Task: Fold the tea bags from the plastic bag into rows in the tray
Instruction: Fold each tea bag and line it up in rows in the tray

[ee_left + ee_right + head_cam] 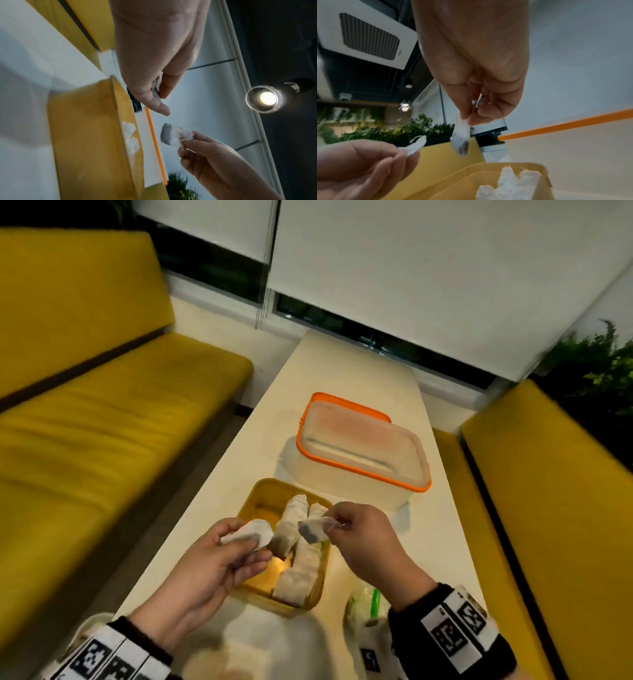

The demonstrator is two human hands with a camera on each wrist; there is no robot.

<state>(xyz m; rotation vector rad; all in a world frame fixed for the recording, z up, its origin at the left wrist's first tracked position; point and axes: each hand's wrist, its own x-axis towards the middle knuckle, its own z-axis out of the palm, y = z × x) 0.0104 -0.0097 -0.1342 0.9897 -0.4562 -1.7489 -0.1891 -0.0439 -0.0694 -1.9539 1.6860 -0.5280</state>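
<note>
The yellow tray [255, 501] lies on the white table with two rows of folded tea bags [303, 563] in its right half. Above its middle, my left hand [239, 542] grips a white tea bag [251, 534] between thumb and curled fingers. My right hand [337, 525] pinches a second tea bag [313, 530], dark at its lower end, by its top and string. In the right wrist view that tea bag [461, 138] hangs from my right hand [471, 116] over the tray [471, 170]. The plastic bag [361, 607] with a green strip lies by my right wrist.
A clear container with an orange-rimmed lid [363, 446] stands just behind the tray. Yellow benches [102, 422] flank the narrow table [342, 364] on both sides. A window with white blinds closes the far end, with green plants [596, 364] at the right.
</note>
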